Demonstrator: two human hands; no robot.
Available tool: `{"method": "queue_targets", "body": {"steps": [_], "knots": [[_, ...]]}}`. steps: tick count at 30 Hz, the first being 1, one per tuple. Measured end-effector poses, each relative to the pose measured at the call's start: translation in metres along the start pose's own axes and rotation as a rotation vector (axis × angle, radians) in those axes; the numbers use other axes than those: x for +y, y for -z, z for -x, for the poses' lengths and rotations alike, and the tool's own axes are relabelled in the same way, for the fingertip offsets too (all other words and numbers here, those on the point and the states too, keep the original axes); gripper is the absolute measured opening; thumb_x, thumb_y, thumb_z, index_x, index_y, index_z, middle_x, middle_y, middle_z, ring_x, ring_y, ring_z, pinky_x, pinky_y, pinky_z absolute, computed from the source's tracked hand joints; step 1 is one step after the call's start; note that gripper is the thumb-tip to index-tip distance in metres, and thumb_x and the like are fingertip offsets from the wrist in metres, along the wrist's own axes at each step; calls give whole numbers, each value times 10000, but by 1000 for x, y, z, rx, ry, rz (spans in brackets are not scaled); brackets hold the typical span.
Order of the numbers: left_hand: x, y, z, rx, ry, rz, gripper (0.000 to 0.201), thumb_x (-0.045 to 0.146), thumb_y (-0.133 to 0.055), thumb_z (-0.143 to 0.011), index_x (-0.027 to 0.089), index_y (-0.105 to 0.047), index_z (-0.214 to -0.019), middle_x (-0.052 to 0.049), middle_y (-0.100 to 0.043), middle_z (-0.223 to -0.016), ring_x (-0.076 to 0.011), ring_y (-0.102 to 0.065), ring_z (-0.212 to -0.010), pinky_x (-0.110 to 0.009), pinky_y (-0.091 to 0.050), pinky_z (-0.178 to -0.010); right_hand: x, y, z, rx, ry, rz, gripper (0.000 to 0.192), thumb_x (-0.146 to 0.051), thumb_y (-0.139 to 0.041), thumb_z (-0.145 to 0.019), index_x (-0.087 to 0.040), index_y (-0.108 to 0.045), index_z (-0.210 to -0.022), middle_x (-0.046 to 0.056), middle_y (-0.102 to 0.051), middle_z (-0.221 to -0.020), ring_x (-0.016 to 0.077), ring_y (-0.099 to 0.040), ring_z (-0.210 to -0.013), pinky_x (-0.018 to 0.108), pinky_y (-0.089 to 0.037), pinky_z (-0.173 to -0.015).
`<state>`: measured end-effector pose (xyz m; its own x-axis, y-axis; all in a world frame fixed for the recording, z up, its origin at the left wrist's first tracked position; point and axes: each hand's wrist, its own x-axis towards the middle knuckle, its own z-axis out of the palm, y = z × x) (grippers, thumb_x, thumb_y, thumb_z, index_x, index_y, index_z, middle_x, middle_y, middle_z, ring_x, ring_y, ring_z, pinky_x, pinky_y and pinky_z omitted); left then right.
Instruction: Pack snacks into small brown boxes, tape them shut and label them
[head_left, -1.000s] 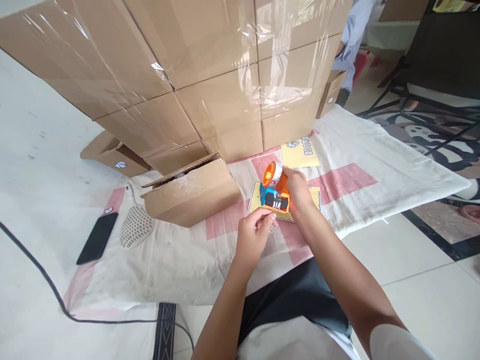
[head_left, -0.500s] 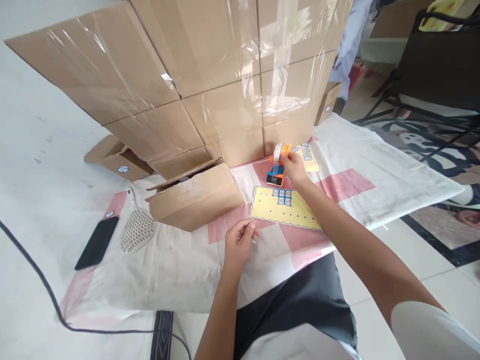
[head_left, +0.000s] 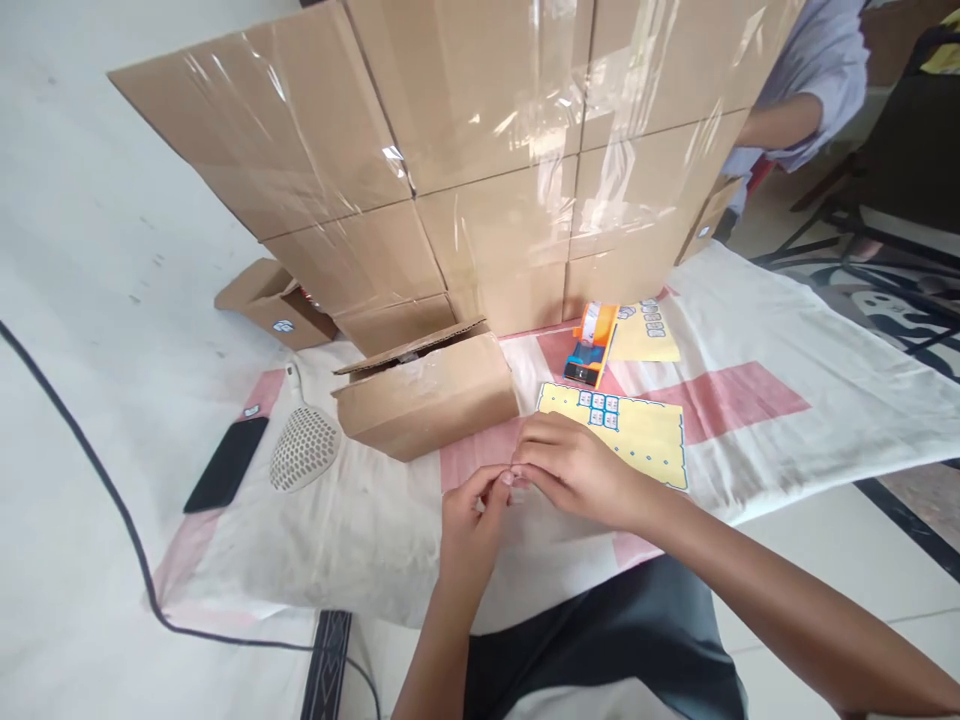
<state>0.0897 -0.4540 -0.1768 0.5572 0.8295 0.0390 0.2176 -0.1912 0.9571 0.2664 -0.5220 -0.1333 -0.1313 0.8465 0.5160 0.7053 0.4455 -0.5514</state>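
Note:
My left hand (head_left: 471, 512) and my right hand (head_left: 577, 468) meet fingertip to fingertip low over the pink-and-white cloth (head_left: 750, 390). Between them they pinch a small piece of clear tape, barely visible. Just beyond my right hand lies a yellow sticker sheet (head_left: 637, 432) with blue squares. An orange-and-blue tape dispenser (head_left: 592, 345) rests on the cloth behind it, with no hand on it. A second yellow sheet (head_left: 651, 335) lies next to the dispenser.
A small cardboard box (head_left: 427, 392) lies to the left of the sheets. A tall stack of wrapped cartons (head_left: 480, 150) stands behind. A white perforated scoop (head_left: 304, 450), a black phone (head_left: 225, 465) and a black cable (head_left: 90, 470) are at left. Another person's sleeve (head_left: 814, 60) shows at top right.
My right hand set the tape dispenser down near the cartons, let go of it and came back to join my left hand's fingertips. The yellow sheet is now uncovered.

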Motion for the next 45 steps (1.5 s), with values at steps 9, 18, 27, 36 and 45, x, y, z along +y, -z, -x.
{"method": "queue_targets", "body": {"steps": [9, 18, 27, 36, 45], "knots": [[-17, 86, -14, 528, -14, -34, 315, 417, -575, -971, 202, -582, -740, 11, -679, -621, -138, -615, -590, -255, -497, -643, -3, 43, -129, 47, 66, 14, 220, -179, -542, -999, -190, -562, -780, 17, -610, -785, 174, -528, -819, 320, -389, -821], [25, 103, -48, 601, -670, -710, 65, 245, -620, -959, 216, -675, -978, -67, -766, -1086, -244, -673, -1096, -420, -393, -1015, 50, -8, -214, -204, -28, 160, 164, -184, -665, -878, -184, -571, -744, 13, -650, -804, 168, -572, -817, 289, -355, -751], [11, 84, -68, 419, -677, -1011, 390, 331, -674, -934, 302, -637, -1322, -66, -630, -1467, -334, -541, -1349, -520, -131, -1192, 52, -6, -201, -222, -124, 173, 485, -265, -769, -835, -154, -503, -1224, 131, -568, -1232, 246, -569, -1048, 319, -427, -814], [28, 82, -80, 391, -692, -884, 409, 267, -631, -958, 226, -531, -1353, -131, -670, -1399, -294, -591, -1350, -531, 10, -1250, 52, -7, -194, -128, -160, 162, 326, -250, -711, -877, -148, -557, -1146, 54, -632, -963, 191, -550, -829, 296, -367, -708], [14, 69, -80, 356, -837, -890, 282, 141, -578, -966, 238, -657, -1218, -76, -737, -1296, -242, -674, -1225, -420, -283, -1108, 65, 4, -205, -50, -515, 438, 515, -518, -776, -804, -132, -634, -1114, 177, -657, -1139, 378, -578, -1115, 510, -442, -963]]}}
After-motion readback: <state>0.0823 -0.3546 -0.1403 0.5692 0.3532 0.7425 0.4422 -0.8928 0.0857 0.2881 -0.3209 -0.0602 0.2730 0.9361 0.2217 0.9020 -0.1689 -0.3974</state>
